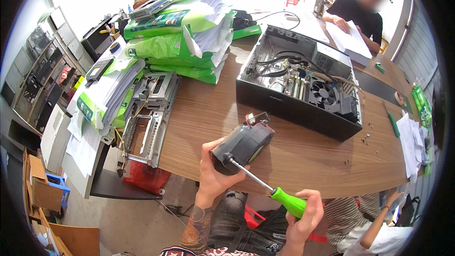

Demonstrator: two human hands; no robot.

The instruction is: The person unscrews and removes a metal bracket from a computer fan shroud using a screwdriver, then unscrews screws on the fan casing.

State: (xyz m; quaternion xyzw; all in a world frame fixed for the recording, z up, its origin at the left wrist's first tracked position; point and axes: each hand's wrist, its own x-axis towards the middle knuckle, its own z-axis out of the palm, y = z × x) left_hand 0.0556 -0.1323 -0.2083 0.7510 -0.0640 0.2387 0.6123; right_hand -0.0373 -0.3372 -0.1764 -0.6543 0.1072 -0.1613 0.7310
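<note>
Gripping a dark, rounded fan housing (pixel 244 144) from below, left hand (pixel 213 170) closed around its lower end, thumb up along the near side. Held just past the near edge of the wooden counter (pixel 303 154), tilted, red-trimmed metal bracket at its far top. Closed as well around the green handle of a screwdriver (pixel 265 185), right hand (pixel 305 218), low near the lap; metal shaft running up and left, tip meeting the near face of the housing.

Lying beyond on the counter, an open desktop computer case (pixel 303 87), side panel off, showing black cooling fan, cables and boards. Scattered just right of the case, small screws (pixel 366 137). Resting further right, a second green screwdriver (pixel 392 123) beside loose papers. Stacked at the far left, green paper-ream packages (pixel 180 38) with white sheets spilling out. Sitting below them at the counter's left edge, a bare metal drive cage (pixel 151 118). Seated at the far end, another person in black (pixel 360 14), hands on paper.
</note>
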